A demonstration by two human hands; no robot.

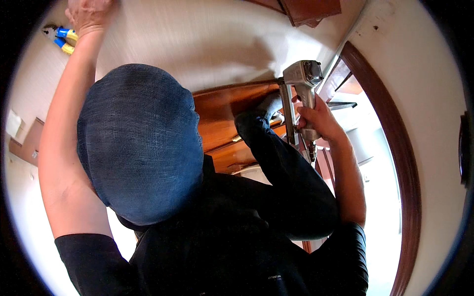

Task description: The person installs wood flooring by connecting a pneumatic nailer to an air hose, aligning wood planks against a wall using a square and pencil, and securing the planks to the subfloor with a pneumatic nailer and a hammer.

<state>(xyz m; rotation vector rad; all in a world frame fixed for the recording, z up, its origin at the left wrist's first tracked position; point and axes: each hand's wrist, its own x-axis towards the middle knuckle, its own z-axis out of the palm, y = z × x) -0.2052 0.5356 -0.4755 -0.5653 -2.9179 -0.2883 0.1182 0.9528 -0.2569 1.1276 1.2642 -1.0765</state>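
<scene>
My right hand (pixel 321 118) is closed round the grip of a silver air nailer (pixel 299 74). The nailer's long straight magazine runs down beside its handle, and a hose fitting shows below. Its nose points left, at or close to the edge where the pale surface (pixel 182 44) meets a glossy reddish-brown wooden panel (pixel 217 111); contact is unclear. At the upper left, my left hand (pixel 91 15) lies against the pale surface, its fingers partly cut off by the frame. Pliers (pixel 61 37) with blue and yellow handles lie just beside that wrist.
My denim-covered knee (pixel 140 143) rises between my arms, and my other bent leg (pixel 291 172) extends toward the wooden panel. Dark red-brown boards (pixel 311 10) lie at the top edge. A brown curved-looking door frame (pixel 402 153) and a white wall (pixel 439 148) stand at the right.
</scene>
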